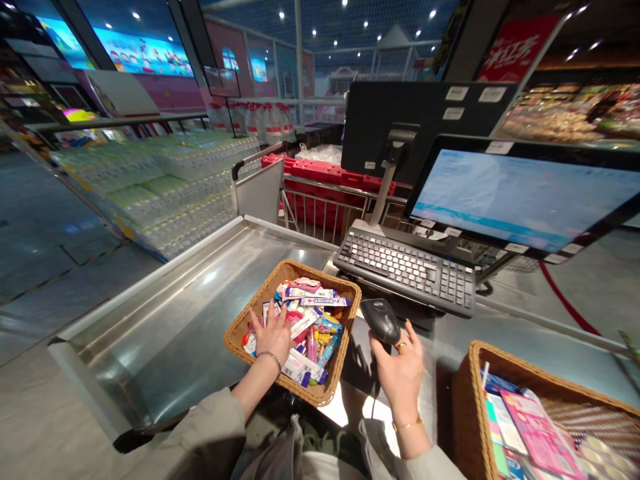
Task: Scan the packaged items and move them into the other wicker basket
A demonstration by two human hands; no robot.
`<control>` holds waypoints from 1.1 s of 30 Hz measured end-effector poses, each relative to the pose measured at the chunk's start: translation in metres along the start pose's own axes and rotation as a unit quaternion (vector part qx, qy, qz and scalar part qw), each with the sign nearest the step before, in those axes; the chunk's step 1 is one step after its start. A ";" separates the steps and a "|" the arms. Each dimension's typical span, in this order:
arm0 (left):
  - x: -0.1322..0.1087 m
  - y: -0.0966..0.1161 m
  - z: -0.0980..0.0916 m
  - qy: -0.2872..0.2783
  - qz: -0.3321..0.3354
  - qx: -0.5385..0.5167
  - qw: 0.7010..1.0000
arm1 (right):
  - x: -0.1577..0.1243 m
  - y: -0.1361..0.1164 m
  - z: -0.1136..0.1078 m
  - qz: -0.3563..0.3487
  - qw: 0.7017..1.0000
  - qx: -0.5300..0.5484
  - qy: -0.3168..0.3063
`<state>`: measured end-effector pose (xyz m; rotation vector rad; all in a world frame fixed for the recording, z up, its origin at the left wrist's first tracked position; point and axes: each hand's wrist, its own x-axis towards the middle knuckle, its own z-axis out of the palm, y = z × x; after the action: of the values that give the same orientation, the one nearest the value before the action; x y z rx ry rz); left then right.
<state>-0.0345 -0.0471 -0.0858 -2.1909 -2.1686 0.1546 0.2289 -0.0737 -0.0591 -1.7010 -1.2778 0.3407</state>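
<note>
A wicker basket full of small wrapped packets stands on the metal counter in front of me. My left hand rests on the packets at the basket's left side, fingers spread, holding nothing. Blue and white stick packets lie across the top of the pile. To the right of the basket, my right hand grips a black handheld scanner, its head tilted up and away from me. The scanner's cable hangs down below the hand.
Behind the scanner are a black keyboard and a lit monitor. A second wicker basket with packets stands at the lower right. The metal counter has a raised rim; a cart is beyond it.
</note>
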 end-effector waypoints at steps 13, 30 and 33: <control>0.001 0.002 -0.004 0.018 0.014 -0.022 0.999 | -0.002 0.003 -0.007 -0.003 1.000 0.002 0.019; -0.001 0.002 -0.008 0.044 0.023 0.008 0.999 | -0.008 0.000 -0.024 -0.011 0.999 0.006 0.038; 0.001 -0.001 -0.009 0.050 0.020 -0.004 0.999 | -0.007 0.001 -0.028 -0.009 0.999 0.009 0.041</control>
<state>-0.0349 -0.0463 -0.0766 -2.1964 -2.0763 0.0371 0.2461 -0.0944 -0.0479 -1.6709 -1.2257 0.2674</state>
